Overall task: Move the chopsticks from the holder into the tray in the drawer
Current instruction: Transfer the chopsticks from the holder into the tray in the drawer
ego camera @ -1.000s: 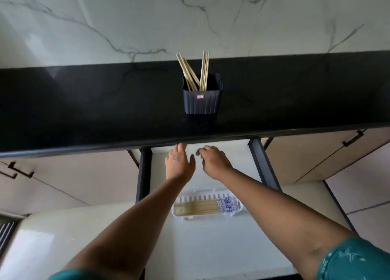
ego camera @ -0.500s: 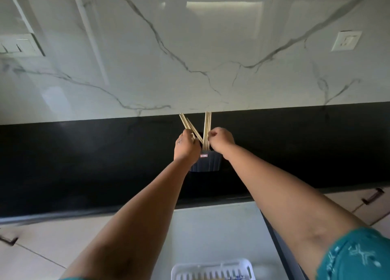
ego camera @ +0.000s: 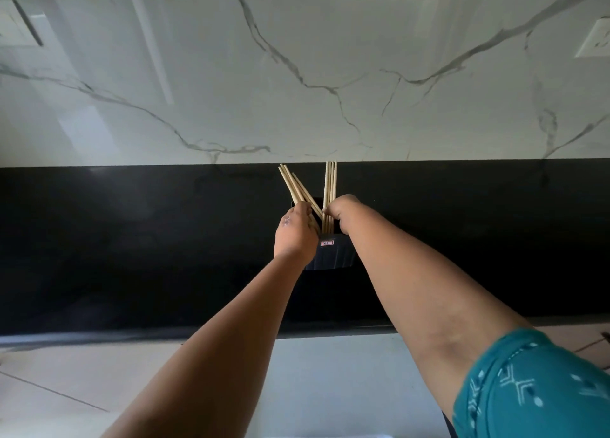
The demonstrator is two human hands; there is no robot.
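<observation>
A dark ribbed holder stands on the black countertop, mostly covered by my hands. Several pale wooden chopsticks rise from it in two bunches. My left hand is closed around the left-leaning bunch of chopsticks. My right hand pinches the upright bunch of chopsticks. The chopstick tips still sit inside the holder. The tray is out of view; a pale strip of the open drawer shows below the counter edge.
A white marble backsplash rises behind the counter, with a switch plate at the left and a socket at the right. Pale cabinet fronts lie under the counter edge.
Both hands rose from the drawer to the holder and closed on the two bunches of chopsticks. The camera tilted up, so the tray dropped out of view.
</observation>
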